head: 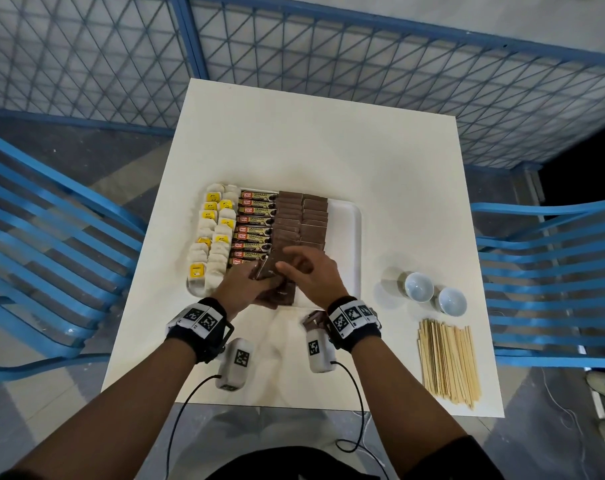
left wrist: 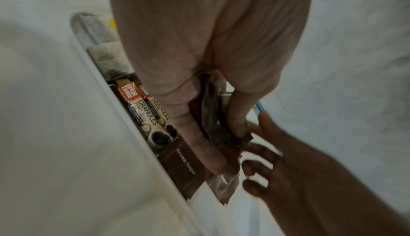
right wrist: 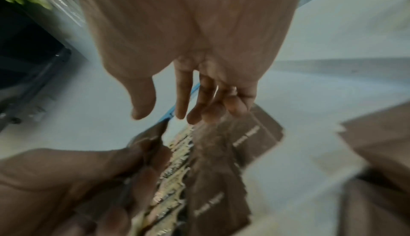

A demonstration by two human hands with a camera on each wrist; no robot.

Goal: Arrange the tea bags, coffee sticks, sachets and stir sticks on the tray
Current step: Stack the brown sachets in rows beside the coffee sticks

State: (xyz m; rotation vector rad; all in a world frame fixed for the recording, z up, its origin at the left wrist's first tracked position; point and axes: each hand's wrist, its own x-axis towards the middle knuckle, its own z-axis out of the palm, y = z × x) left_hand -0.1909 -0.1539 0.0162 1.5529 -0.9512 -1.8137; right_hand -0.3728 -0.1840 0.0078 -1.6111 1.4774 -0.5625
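Note:
A white tray (head: 344,230) lies on the white table, with tea bags (head: 211,233) in its left part. Beside them run coffee sticks (head: 254,226), then two columns of brown sugar sachets (head: 301,220). At the tray's near edge my left hand (head: 245,282) grips a bundle of brown sachets (head: 268,271); the left wrist view shows the fingers (left wrist: 237,115) curled round this bundle (left wrist: 213,117). My right hand (head: 308,271) hovers just right of the bundle, fingers (right wrist: 182,99) straight and holding nothing. Stir sticks (head: 448,362) lie in a pile at the front right.
Two small white cups (head: 418,286) (head: 451,301) stand right of the tray. A loose brown sachet (head: 315,318) lies on the table under my right wrist. Blue slatted chairs (head: 52,258) flank the table, and a blue mesh fence (head: 328,50) runs behind it.

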